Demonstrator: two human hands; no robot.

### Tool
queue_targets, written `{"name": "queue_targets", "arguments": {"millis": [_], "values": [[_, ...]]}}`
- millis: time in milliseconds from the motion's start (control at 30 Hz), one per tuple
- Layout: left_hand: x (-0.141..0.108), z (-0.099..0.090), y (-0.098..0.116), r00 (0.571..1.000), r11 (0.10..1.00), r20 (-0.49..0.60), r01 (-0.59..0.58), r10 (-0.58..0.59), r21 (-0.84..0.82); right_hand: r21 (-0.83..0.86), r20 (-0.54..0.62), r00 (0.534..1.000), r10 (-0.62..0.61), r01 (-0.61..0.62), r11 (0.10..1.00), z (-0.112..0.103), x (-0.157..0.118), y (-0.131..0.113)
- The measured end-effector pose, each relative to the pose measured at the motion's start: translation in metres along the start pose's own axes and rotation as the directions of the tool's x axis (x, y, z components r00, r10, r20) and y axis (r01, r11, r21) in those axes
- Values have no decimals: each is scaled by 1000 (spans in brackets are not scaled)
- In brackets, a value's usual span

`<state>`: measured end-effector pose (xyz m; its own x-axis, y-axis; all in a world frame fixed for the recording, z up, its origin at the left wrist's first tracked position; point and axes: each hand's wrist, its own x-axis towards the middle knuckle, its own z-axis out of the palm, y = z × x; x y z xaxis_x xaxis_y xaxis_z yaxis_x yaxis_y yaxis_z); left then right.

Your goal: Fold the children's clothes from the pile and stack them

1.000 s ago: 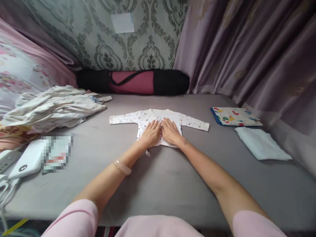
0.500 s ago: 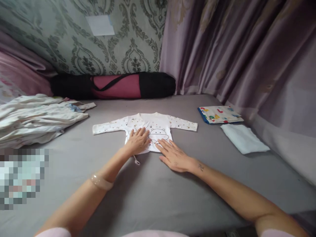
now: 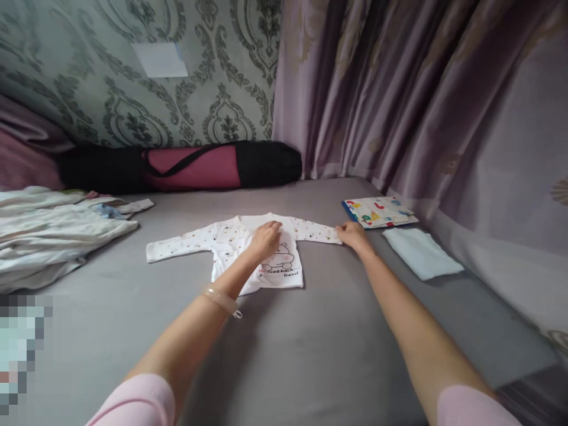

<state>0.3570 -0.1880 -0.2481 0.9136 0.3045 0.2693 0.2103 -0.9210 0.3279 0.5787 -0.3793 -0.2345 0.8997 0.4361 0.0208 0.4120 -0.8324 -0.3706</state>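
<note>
A small white baby shirt with a printed animal and dotted sleeves lies spread on the grey sheet. My left hand is over the middle of its chest, fingers bent and close together; whether cloth is between them is hidden. At the end of the right-hand sleeve, my right hand pinches the cuff between thumb and fingers. The other sleeve lies stretched out to the left. A bracelet is on my left wrist.
Crumpled light clothes lie at the left. A folded colourful cloth and a folded white cloth are at the right. A black and pink long bag lies along the wall. Purple curtains hang behind.
My right hand has moved from the shirt's lower hem out to the sleeve cuff and closed on it. My left hand has moved up the chest, its fingers no longer flat. The view has shifted.
</note>
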Motion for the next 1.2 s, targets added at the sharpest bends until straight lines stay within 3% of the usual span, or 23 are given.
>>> {"name": "queue_targets", "arguments": {"millis": [100, 200, 433, 600, 700, 867, 1067, 1200], "values": [[19, 15, -6, 996, 996, -40, -85, 84, -36, 18, 43, 999, 9, -10, 1000, 4, 6, 3], [34, 27, -6, 996, 996, -20, -82, 82, -23, 62, 51, 998, 26, -29, 998, 4, 9, 1], [36, 44, 8, 994, 996, 63, 92, -93, 7, 283, -177, 981, 78, -25, 959, 12, 10, -15], [30, 41, 16, 981, 988, 121, 149, -154, 48, 399, -304, 944, 131, 1, 917, 20, 3, -30], [30, 38, 20, 975, 984, 141, 162, -171, 74, 397, -337, 937, 91, 54, 916, 17, -2, -27], [30, 33, 25, 969, 979, 158, 173, -189, 112, 300, -270, 962, 33, 51, 952, 11, -4, -6], [31, 33, 24, 963, 979, 176, 191, -202, 74, 425, -251, 948, 194, -72, 902, 19, 12, 2], [37, 27, 14, 940, 978, 278, 207, -200, 1, 481, -255, 938, 236, -89, 872, 20, 22, 1]]}}
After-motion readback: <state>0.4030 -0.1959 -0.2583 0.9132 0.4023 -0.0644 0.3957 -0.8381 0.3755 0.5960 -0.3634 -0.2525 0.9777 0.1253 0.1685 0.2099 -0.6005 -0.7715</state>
